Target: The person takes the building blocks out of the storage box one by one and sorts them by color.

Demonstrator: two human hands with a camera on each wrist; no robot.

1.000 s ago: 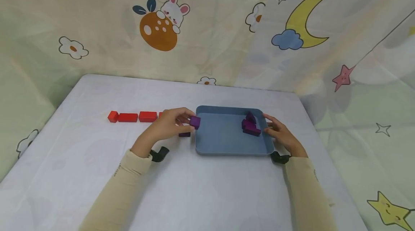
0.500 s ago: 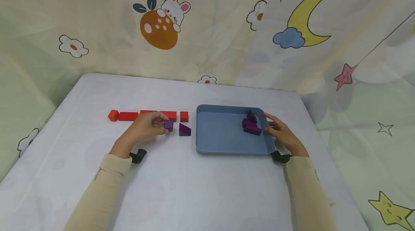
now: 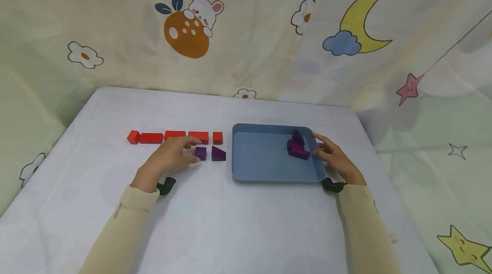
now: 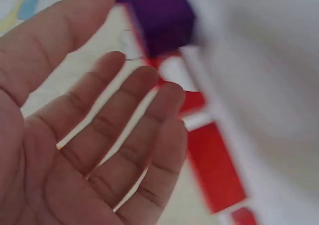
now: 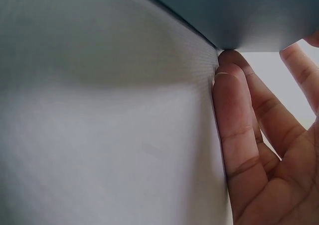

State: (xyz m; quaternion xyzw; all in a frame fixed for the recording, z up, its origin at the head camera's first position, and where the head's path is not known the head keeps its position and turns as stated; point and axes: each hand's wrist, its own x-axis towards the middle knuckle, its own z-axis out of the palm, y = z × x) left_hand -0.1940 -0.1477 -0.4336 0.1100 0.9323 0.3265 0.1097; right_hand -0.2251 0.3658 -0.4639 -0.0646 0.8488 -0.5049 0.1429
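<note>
My left hand (image 3: 169, 156) stands with fingers spread behind a purple cube (image 3: 200, 153) on the table, thumb and fingertips on either side of it. In the left wrist view the fingers are nearly straight, and the cube (image 4: 164, 21) shows beyond their tips, free of them. A purple block with a sloped top (image 3: 218, 154) sits just right of the cube. My right hand (image 3: 338, 161) touches the right edge of a blue-grey tray (image 3: 261, 176), its fingers extended along the outer wall in the right wrist view. Several purple blocks (image 3: 297, 150) lie together inside the tray's right part.
Behind the purple cube runs a row of red blocks (image 3: 151, 138), ending in a small red block (image 3: 217, 138) left of the tray. A white cloth (image 3: 246, 222) covers the table. A printed curtain (image 3: 265, 52) hangs behind its far edge.
My left hand carried the purple cube left, away from the tray's edge, set it down left of the sloped block and let go. My right hand stayed at the tray.
</note>
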